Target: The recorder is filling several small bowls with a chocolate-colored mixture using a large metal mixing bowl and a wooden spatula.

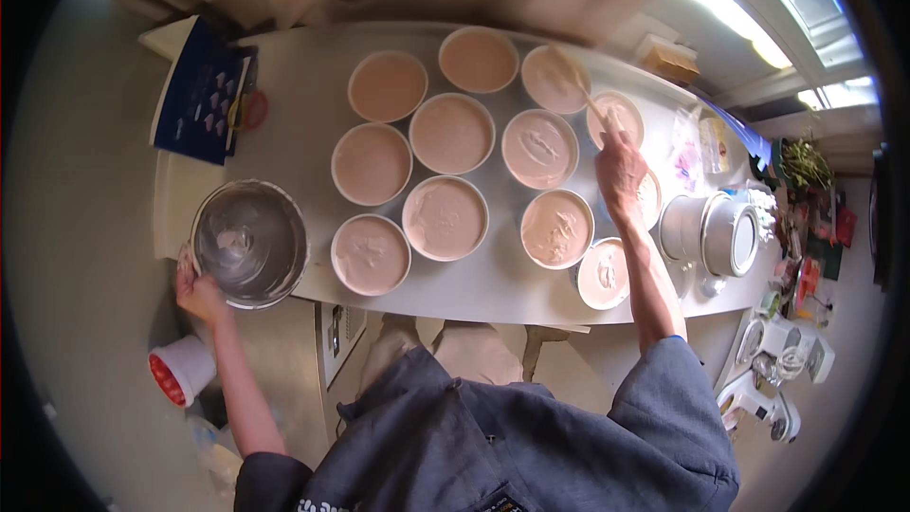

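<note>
My left hand (201,292) is closed on the edge of a steel mixing bowl (296,261) at the table's left end. Pale pink cream is smeared over the bowl's inside. Stretched out over the right group of tubs, my right hand (621,171) grips a beige spatula (586,95). Its blurred blade reaches into or just over the far tub (540,85); contact with the cream cannot be made out. Round white tubs filled with pale pink cream stand in rows, including a smooth one (387,85) and one with a peaked surface (557,228). My right forearm partly covers two tubs.
On the white table (284,76), a blue box (194,95) and red-handled scissors (252,110) lie at the far left. Metal cake pans (730,237) and plastic bags (687,147) sit at the right. A white bucket (194,367) stands below the bowl; stand mixers (758,398) are lower right.
</note>
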`<state>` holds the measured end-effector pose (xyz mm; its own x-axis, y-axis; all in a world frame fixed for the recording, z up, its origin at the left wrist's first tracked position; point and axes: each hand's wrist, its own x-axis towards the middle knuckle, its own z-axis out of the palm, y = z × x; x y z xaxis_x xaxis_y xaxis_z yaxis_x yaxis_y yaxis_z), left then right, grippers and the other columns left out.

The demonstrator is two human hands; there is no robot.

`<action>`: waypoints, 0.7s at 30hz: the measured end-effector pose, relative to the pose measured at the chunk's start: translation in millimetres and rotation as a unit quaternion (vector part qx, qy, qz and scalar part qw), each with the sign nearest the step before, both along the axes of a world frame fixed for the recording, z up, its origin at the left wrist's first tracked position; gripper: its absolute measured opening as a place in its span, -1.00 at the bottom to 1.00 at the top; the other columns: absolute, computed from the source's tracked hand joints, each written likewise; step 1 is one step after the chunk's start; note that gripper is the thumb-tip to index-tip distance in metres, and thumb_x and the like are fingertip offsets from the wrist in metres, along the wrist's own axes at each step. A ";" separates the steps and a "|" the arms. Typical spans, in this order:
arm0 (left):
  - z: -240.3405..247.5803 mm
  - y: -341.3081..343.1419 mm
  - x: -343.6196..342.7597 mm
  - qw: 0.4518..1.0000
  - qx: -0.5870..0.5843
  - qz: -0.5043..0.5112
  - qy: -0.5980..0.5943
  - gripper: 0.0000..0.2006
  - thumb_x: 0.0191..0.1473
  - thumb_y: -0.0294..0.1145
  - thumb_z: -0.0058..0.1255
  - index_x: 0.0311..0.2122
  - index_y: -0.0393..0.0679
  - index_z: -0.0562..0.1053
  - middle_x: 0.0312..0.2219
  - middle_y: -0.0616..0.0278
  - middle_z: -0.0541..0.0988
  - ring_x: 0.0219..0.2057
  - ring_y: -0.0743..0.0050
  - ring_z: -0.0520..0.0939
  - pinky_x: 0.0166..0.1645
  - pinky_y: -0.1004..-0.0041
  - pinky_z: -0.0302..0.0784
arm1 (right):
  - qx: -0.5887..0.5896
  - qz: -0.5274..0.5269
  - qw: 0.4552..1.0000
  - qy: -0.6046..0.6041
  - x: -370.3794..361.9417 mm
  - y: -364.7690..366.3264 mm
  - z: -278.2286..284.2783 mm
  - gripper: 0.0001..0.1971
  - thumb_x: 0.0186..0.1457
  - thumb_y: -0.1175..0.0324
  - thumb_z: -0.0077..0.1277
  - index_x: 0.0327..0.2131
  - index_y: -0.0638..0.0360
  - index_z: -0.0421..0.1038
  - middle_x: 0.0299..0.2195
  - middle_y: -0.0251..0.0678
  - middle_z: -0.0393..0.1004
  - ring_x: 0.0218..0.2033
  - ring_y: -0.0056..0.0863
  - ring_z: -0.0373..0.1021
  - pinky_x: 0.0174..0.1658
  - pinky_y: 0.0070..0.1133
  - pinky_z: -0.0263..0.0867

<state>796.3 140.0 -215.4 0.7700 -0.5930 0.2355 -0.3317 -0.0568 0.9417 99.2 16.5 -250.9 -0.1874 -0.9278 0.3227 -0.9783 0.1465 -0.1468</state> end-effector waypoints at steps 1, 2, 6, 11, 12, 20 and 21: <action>0.4 0.8 -3.7 1.000 0.011 -0.010 -0.007 -0.24 -0.35 -0.86 -0.34 0.14 -0.53 0.41 0.12 -0.07 0.52 0.18 0.18 0.51 0.31 0.41 0.26 | 0.001 0.006 1.000 -0.016 1.4 0.9 -7.6 -0.64 0.18 0.38 0.04 0.06 -0.09 0.47 -0.32 -0.22 0.58 -0.38 -0.12 0.54 -0.41 -0.23 0.42; -1.1 -0.6 -4.8 1.000 0.014 -0.021 -0.009 -0.24 -0.36 -0.87 -0.34 0.13 -0.53 0.41 0.11 -0.08 0.52 0.17 0.18 0.52 0.30 0.41 0.28 | -0.005 0.010 1.000 -0.027 0.7 0.8 -9.7 -0.64 0.18 0.37 0.04 0.07 -0.10 0.47 -0.31 -0.24 0.58 -0.38 -0.12 0.54 -0.41 -0.23 0.42; 0.8 -0.1 -11.5 0.999 0.007 -0.033 -0.038 -0.34 -0.27 -0.90 -0.25 0.06 -0.48 0.50 0.02 -0.02 0.60 0.06 0.28 0.60 0.22 0.40 0.41 | 0.028 -0.047 0.964 -0.259 -2.2 3.4 -6.8 -0.62 0.16 0.43 0.01 0.07 -0.02 0.52 -0.35 -0.23 0.60 -0.32 -0.30 0.54 -0.25 -0.44 0.40; 7.3 -5.6 -7.5 0.995 0.048 -0.013 -0.092 -0.33 -0.33 -0.86 -0.18 0.04 -0.46 0.52 -0.01 -0.03 0.61 0.07 0.26 0.59 0.24 0.40 0.38 | 0.083 -0.078 0.799 -0.590 4.4 28.6 30.5 -0.71 0.28 0.38 -0.01 0.01 0.25 0.54 -0.52 -0.60 0.36 -0.57 -0.82 0.18 -0.52 -0.74 0.03; 5.2 -7.2 1.0 0.997 0.028 -0.022 -0.073 -0.33 -0.34 -0.86 -0.19 0.05 -0.47 0.50 -0.02 -0.04 0.61 0.06 0.23 0.59 0.25 0.39 0.36 | 0.073 -0.048 0.745 -0.662 7.8 37.9 36.7 -0.71 0.30 0.35 -0.01 0.01 0.24 0.53 -0.53 -0.62 0.32 -0.60 -0.89 0.09 -0.57 -0.79 -0.09; 21.9 7.1 50.6 0.992 -0.036 0.031 0.117 -0.38 -0.31 -0.85 -0.22 0.00 -0.47 0.53 -0.12 0.02 0.66 -0.10 0.35 0.66 -0.31 0.61 0.47 | 0.253 0.275 0.789 -0.488 273.5 75.2 93.7 -0.72 0.21 0.50 0.05 -0.01 0.29 0.53 -0.53 -0.50 0.35 -0.44 -0.66 0.32 -0.31 -0.61 0.28; 21.3 13.4 59.4 0.990 -0.045 0.027 0.130 -0.38 -0.31 -0.85 -0.21 0.00 -0.47 0.53 -0.12 0.02 0.66 -0.14 0.37 0.66 -0.36 0.60 0.44 | 0.248 0.372 0.818 -0.361 322.1 70.1 110.6 -0.64 0.13 0.54 0.07 0.02 0.14 0.53 -0.52 -0.32 0.42 -0.45 -0.52 0.43 -0.34 -0.54 0.33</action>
<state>855.7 153.4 -194.1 0.8416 -0.5349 0.0751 -0.0760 0.0204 0.9969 421.3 86.7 -140.2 0.5139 -0.8547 -0.0732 -0.5083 -0.2347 -0.8286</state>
